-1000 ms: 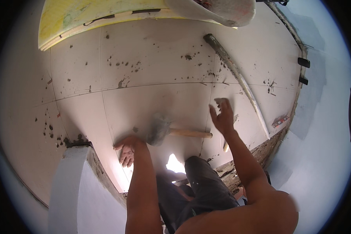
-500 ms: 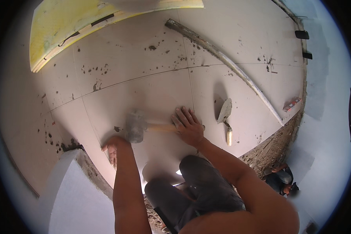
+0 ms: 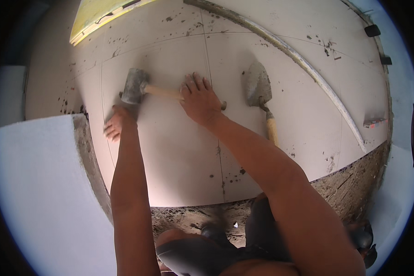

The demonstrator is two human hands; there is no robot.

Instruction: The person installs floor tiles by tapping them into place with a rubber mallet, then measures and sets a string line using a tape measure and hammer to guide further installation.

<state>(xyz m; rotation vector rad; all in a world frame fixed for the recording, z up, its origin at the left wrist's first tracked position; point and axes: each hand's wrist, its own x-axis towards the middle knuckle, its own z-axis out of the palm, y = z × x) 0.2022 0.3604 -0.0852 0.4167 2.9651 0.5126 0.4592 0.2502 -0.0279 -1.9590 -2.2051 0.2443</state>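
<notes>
My right hand [image 3: 200, 99] rests on the large pale floor tiles [image 3: 179, 156], fingers stretched forward. Under its palm runs the wooden handle of a rubber mallet [image 3: 134, 86], whose dark grey head points left and whose handle end sticks out at the right. How the thumb grips is hidden. My left hand [image 3: 117, 123] leans near the tile's left edge, just below the mallet head, its fingers apart and holding nothing. Right of my right hand, a mortar-smeared pointed trowel [image 3: 260, 85] lies with its wooden handle toward me, partly behind my forearm.
A long pale bar [image 3: 308, 69] lies slanting across the tiles, and a small red level [image 3: 375, 123] sits far right. At upper left is a yellow board [image 3: 89, 20]. A white block [image 3: 46, 170] stands left. Bare soil [image 3: 349, 184] borders the near edge; mortar crumbs dot the tiles.
My view has shifted, so the tools and hands appear higher and the tiles' near edge shows. My knees appear lower. Both hands keep about the same places beside the mallet.
</notes>
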